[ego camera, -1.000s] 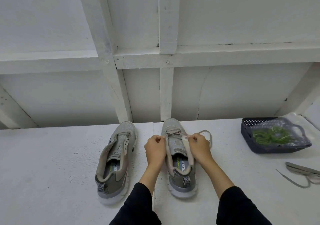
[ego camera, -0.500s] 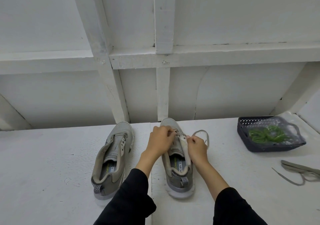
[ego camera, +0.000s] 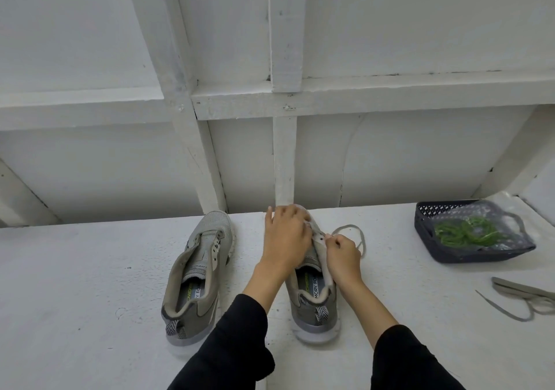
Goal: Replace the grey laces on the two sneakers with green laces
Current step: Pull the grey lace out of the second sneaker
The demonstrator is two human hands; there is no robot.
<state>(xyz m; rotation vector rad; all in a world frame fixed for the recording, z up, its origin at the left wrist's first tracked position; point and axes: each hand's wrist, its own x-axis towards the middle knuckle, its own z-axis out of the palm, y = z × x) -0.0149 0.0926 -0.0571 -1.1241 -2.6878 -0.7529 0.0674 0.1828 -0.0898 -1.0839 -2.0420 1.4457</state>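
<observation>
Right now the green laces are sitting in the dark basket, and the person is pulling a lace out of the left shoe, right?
Not quite. In the head view the hands work on the right sneaker; the green laces do sit in the dark basket.

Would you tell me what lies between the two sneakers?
In the head view, only bare white table lies between the left sneaker and right sneaker; the left forearm crosses above it.
</observation>
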